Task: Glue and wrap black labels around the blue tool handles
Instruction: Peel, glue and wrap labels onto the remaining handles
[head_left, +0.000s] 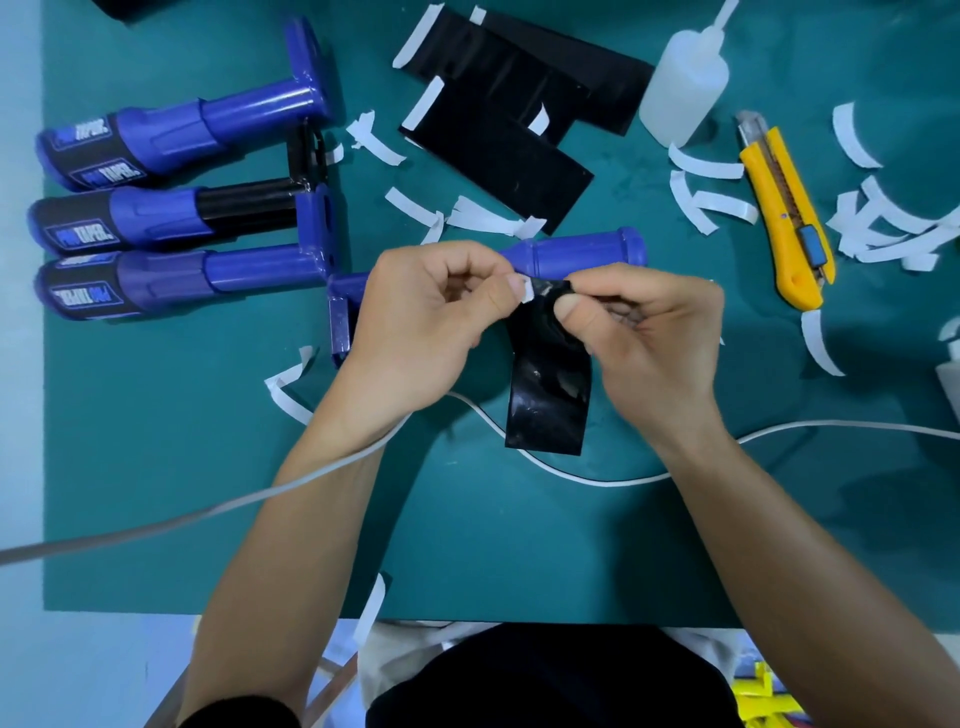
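The left hand (415, 317) pinches the white strip (527, 292), the right hand (652, 332) pinches the black label (550, 389), and the white bottle (685, 88) hides what's inside.

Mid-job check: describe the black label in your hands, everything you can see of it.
The label is a glossy black rectangular strip that looks like film, with glare patches and slight wrinkles. It hangs lengthwise from its top edge, its lower end free over the mat near the white cable. The right hand pinches its top edge. The left hand pinches a small white tab at the top corner, apparently backing. It sits just before the blue handle; contact between them is unclear.
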